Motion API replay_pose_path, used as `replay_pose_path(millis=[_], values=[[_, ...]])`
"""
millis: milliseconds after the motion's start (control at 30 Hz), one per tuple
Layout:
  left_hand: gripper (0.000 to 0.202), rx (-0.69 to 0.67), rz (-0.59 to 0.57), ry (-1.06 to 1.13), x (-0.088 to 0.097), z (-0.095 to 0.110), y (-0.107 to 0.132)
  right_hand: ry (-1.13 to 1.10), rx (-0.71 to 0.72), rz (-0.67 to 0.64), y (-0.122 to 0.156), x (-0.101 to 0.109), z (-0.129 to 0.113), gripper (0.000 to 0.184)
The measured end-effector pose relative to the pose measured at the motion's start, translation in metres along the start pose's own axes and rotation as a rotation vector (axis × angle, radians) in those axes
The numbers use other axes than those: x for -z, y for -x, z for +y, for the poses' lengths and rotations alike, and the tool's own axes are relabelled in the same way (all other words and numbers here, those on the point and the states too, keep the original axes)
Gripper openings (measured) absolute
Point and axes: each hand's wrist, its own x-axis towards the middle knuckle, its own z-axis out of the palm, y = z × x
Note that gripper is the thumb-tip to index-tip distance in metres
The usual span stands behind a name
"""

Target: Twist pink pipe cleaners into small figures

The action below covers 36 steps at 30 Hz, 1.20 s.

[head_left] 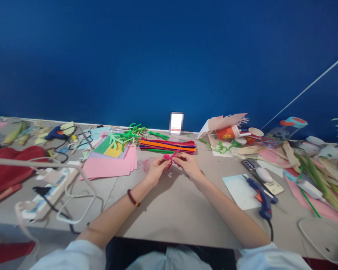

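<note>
A pink pipe cleaner [170, 164], bent and twisted together at one spot, is held between my two hands above the table. My left hand [157, 168] pinches its left part with thumb and fingers. From the other side, my right hand [188, 164] grips it with closed fingertips. Just beyond my hands lies a bundle of pipe cleaners [166, 145] in orange, purple, red and green. Behind the bundle's left end sits a heap of green bent pipe cleaners [129, 135].
Pink paper sheets [109, 165] lie left, near a white power strip [52, 191] with loose cables. At right are a blue glue gun [263, 197] on pale paper, a phone [249, 165], a red paper cup [228, 132] and corn husks [318, 180]. A blue wall [169, 67] rises behind.
</note>
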Motion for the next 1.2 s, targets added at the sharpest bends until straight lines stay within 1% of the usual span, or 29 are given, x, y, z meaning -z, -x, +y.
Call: replay_pose_path(millis=[67, 133, 233, 333, 467, 567, 667, 800, 900, 1000, 1100, 1200], values=[[0.025, 0.0, 0.005, -0.017, -0.001, 0.001, -0.002, 0.044, 0.054, -0.012, -0.002, 0.002, 0.0, 0.023], [0.026, -0.012, 0.025, -0.002, -0.002, 0.001, -0.005, 0.047, 0.079, -0.016, -0.003, 0.004, 0.0, 0.022], [0.028, -0.009, 0.047, 0.004, -0.003, 0.001, -0.009, 0.001, 0.039, 0.0, -0.005, 0.006, -0.001, 0.024], [0.024, 0.015, -0.001, -0.07, -0.004, 0.001, -0.012, 0.0, -0.004, 0.003, -0.007, 0.009, -0.002, 0.026], [0.026, 0.015, -0.048, -0.136, -0.007, 0.002, -0.018, 0.005, -0.021, 0.025, -0.011, 0.014, 0.001, 0.027], [0.03, -0.013, -0.061, -0.144, -0.009, 0.0, -0.024, 0.005, -0.017, 0.057, -0.013, 0.016, 0.005, 0.026], [0.032, -0.06, -0.071, -0.131, -0.008, -0.003, -0.027, -0.039, -0.047, 0.066, -0.013, 0.015, 0.009, 0.027], [0.033, -0.014, -0.155, -0.11, -0.004, -0.003, -0.025, -0.185, -0.145, 0.029, -0.012, 0.012, 0.014, 0.029], [0.033, 0.0, -0.172, -0.111, -0.003, 0.001, -0.023, -0.257, -0.211, -0.014, -0.011, 0.011, 0.014, 0.029], [0.035, -0.002, -0.184, -0.13, -0.001, 0.001, -0.024, -0.253, -0.184, -0.05, -0.009, 0.011, 0.012, 0.026], [0.036, -0.006, -0.143, -0.16, 0.002, -0.004, -0.027, -0.179, -0.135, -0.089, -0.007, 0.011, 0.01, 0.026], [0.035, -0.001, -0.094, -0.123, 0.004, -0.009, -0.028, -0.187, -0.148, -0.126, -0.005, 0.008, 0.007, 0.033]])
